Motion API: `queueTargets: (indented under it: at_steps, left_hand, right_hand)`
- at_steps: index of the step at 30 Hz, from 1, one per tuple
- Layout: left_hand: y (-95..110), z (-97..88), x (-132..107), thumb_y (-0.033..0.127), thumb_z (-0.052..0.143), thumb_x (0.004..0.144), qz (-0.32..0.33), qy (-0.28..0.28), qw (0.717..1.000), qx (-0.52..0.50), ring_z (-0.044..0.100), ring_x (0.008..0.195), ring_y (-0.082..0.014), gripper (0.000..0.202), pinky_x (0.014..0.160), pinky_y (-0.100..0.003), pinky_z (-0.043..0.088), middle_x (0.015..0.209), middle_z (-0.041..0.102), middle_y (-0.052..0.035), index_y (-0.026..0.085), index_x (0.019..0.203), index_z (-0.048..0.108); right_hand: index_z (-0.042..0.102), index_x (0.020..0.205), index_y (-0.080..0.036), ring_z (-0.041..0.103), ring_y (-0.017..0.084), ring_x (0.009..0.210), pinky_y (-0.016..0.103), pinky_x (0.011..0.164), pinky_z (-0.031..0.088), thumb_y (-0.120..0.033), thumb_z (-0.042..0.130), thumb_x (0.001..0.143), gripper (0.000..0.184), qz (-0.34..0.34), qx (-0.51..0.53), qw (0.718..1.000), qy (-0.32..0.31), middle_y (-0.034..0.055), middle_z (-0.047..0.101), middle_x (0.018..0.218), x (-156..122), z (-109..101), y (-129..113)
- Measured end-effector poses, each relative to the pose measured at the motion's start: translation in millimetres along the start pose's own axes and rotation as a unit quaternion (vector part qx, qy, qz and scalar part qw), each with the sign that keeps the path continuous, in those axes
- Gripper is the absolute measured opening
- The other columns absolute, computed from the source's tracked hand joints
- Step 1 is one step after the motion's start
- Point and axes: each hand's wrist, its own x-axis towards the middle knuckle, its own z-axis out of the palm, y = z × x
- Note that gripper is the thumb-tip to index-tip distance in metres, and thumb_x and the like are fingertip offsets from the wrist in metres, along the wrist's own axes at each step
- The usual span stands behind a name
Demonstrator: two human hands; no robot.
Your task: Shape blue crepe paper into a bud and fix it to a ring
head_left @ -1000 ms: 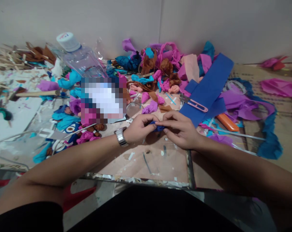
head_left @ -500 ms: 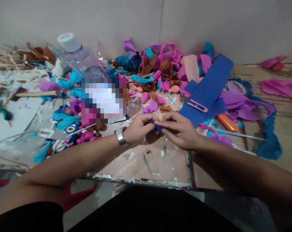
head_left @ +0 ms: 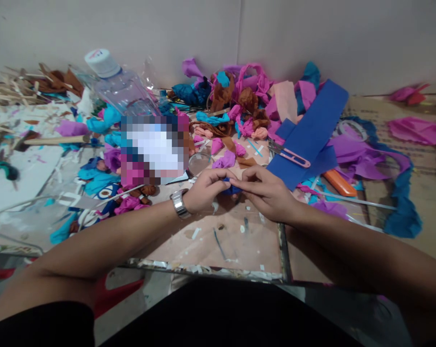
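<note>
Both of my hands meet above a glass work plate (head_left: 239,250). My left hand (head_left: 205,192), with a metal wristwatch (head_left: 178,203), pinches a small dark blue piece of crepe paper (head_left: 231,188). From the other side my right hand (head_left: 266,193) pinches the same piece, fingers curled. Most of the blue piece is hidden between the fingertips. A long dark blue paper strip (head_left: 311,132) lies just beyond my right hand, with pink-handled thread snips (head_left: 290,155) resting on it.
Crumpled pink, purple, brown and turquoise paper bits (head_left: 239,108) are heaped at the back by the wall. A clear plastic bottle (head_left: 122,89) lies at the back left, wooden sticks (head_left: 15,89) at far left. An orange cutter (head_left: 338,182) and a turquoise paper band (head_left: 402,212) sit at right.
Both hands have shifted slightly up and away from me while working the blue paper between the fingertips. Nothing else has moved.
</note>
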Motion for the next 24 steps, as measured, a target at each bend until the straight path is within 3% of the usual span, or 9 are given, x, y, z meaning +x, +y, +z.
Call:
queueTargets:
  at_steps: [7,19,24]
  left_hand:
    - [0.7,3.0,-0.1,0.025,0.068,0.083,0.019,0.030,0.994,0.102,0.063,0.070,-0.0126,0.011,0.071,-0.024,0.049,0.078,0.073,-0.0012,0.014,0.084,0.073]
    - [-1.5,5.3,-3.5,0.027,0.070,0.091,0.011,0.005,0.996,0.083,0.068,0.076,-0.0148,0.017,0.074,-0.025,0.053,0.086,0.076,-0.0044,0.014,0.098,0.077]
    - [-3.0,4.8,-3.5,0.025,0.070,0.092,0.003,0.003,0.995,0.099,0.067,0.076,-0.0133,0.017,0.073,-0.023,0.052,0.088,0.076,-0.0037,0.015,0.102,0.079]
  right_hand:
    - [0.069,0.144,-0.027,0.067,0.021,0.106,0.037,0.092,0.060,-0.022,0.072,0.100,0.044,0.015,-0.004,1.000,0.002,0.0089,0.065,0.114,-0.7,-2.8,-2.5]
    - [0.077,0.132,-0.023,0.071,0.017,0.092,0.030,0.082,0.060,-0.024,0.068,0.104,0.029,0.044,-0.034,0.998,0.037,0.0066,0.072,0.099,-1.0,0.0,-1.1]
    - [0.078,0.128,-0.024,0.075,0.017,0.098,0.031,0.087,0.062,-0.023,0.066,0.106,0.026,0.059,-0.030,0.997,0.050,0.0071,0.078,0.106,-0.8,0.2,-1.1]
